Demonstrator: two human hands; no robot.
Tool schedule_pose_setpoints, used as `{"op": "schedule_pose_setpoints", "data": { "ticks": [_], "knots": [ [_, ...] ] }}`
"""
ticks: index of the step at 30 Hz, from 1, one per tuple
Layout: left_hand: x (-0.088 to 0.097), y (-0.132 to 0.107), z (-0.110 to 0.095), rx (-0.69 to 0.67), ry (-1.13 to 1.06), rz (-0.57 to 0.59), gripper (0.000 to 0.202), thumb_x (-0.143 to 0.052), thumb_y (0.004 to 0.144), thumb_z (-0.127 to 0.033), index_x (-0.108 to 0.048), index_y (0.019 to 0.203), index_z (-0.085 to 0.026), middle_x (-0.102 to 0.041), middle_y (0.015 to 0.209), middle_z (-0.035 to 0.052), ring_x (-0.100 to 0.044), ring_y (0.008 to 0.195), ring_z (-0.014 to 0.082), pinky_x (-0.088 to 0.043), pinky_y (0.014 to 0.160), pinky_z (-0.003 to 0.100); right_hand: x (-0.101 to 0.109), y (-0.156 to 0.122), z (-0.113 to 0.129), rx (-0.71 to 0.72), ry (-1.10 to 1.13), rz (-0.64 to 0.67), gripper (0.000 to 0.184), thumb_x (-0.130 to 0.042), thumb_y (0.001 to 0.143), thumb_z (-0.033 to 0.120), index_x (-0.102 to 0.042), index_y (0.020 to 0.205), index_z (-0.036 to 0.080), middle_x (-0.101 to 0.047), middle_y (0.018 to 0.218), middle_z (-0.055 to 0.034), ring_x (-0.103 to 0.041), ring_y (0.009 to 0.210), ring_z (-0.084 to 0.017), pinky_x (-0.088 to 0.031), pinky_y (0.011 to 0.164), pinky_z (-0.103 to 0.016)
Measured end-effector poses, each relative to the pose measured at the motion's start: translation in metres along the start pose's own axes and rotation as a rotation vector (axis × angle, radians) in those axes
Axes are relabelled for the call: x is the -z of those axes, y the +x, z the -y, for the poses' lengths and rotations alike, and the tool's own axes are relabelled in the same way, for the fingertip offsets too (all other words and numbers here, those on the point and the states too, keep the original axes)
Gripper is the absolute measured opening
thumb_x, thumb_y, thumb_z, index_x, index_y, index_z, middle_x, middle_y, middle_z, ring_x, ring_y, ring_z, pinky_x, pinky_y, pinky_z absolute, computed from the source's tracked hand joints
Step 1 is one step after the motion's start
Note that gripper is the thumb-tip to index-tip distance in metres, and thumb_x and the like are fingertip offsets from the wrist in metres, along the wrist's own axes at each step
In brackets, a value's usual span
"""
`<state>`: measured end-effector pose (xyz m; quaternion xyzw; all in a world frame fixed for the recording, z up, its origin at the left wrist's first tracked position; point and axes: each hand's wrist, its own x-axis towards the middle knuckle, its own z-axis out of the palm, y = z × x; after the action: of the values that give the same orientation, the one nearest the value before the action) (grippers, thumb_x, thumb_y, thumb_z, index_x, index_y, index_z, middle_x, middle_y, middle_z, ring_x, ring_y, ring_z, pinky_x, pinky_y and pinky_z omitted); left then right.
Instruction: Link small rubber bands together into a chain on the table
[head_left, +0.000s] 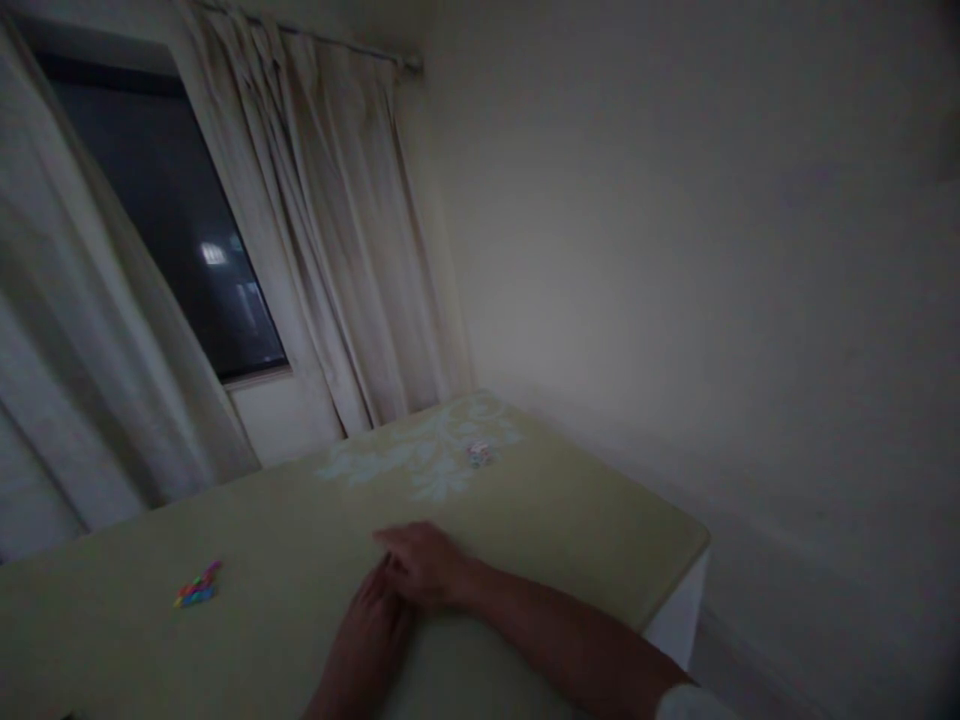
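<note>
Small coloured pieces (198,586): a loose cluster of short, bright, plastic-looking bits (pink, green, blue), lying on the worktop (285,520) well to the left of the fingers and apart from them. Their exact shape is too small and blurred to tell.

Right hand (424,565): it rests palm down across the tips of the left hand (371,630). Its fingers (397,545) are bent and close together; whether they pinch anything cannot be told. The left hand's fingers are hidden beneath it.

Judged step: hands at rest, nothing visibly gripped. Getting to the cluster would call for a long reach leftward across bare cloth.

A small pale object (479,453) sits beyond the fingers, on a white floral print (420,465). The worktop cover is smooth, matte and yellow-green, with a rounded corner to the right. A white sleeve (686,702) ends the right forearm. Beyond the worktop are a pleated cream curtain (337,250), a dark window (172,220) and a plain wall (675,250).
</note>
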<state>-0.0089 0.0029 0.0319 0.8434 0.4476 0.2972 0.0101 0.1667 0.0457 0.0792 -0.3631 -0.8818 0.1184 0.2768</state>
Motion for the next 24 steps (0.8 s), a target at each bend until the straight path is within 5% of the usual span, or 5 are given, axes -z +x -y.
{"op": "schedule_pose_setpoints", "data": {
  "ticks": [3,9,16,19,24],
  "knots": [
    [0.003,-0.001,0.001,0.003,0.061,-0.001,0.056,-0.050,0.100,-0.034,-0.050,0.156,-0.024,-0.056,0.158,0.0110,-0.046,0.150,0.0332,-0.043,0.120,0.057,0.043,0.004,-0.049,-0.456,-0.221,-0.231,0.070,-0.063,0.098,0.042,-0.041,0.159,0.016,-0.043,0.163,-0.0183,-0.041,0.151,-0.032,-0.030,0.124,-0.044],
    [-0.001,0.001,0.002,0.020,0.056,0.030,0.065,-0.047,0.101,-0.029,-0.032,0.165,-0.025,-0.047,0.164,0.0113,-0.044,0.151,0.0310,-0.041,0.121,0.057,0.089,-0.014,-0.108,-0.568,-0.289,-0.225,0.063,-0.064,0.094,0.031,-0.051,0.149,0.004,-0.046,0.156,-0.0316,-0.042,0.147,-0.043,-0.029,0.120,-0.059],
    [0.004,0.005,0.001,0.195,-0.080,-0.113,0.074,-0.057,0.094,-0.040,-0.038,0.159,-0.011,-0.047,0.162,0.0201,-0.043,0.150,0.0366,-0.035,0.123,0.058,0.030,-0.007,-0.014,-0.208,-0.268,-0.003,0.031,-0.061,0.095,0.037,-0.073,0.116,0.018,-0.074,0.119,-0.0150,-0.064,0.116,-0.031,-0.049,0.101,-0.043],
    [0.006,0.003,0.009,0.238,-0.142,-0.119,0.065,-0.053,0.085,-0.032,-0.055,0.146,-0.008,-0.064,0.145,0.0223,-0.060,0.135,0.0366,-0.045,0.116,0.056,0.000,-0.010,0.031,-0.006,-0.198,0.023,0.029,-0.058,0.099,0.040,-0.076,0.103,0.019,-0.076,0.106,-0.0096,-0.066,0.101,-0.025,-0.049,0.100,-0.038],
    [0.012,0.003,0.020,0.248,-0.148,-0.083,0.065,-0.059,0.074,-0.036,-0.067,0.132,-0.008,-0.074,0.126,0.0221,-0.070,0.117,0.0358,-0.056,0.104,0.049,0.002,-0.028,0.042,0.005,-0.075,-0.018,0.029,-0.064,0.099,0.042,-0.077,0.110,0.019,-0.073,0.114,-0.0087,-0.063,0.109,-0.025,-0.049,0.101,-0.036]
  ]
}}
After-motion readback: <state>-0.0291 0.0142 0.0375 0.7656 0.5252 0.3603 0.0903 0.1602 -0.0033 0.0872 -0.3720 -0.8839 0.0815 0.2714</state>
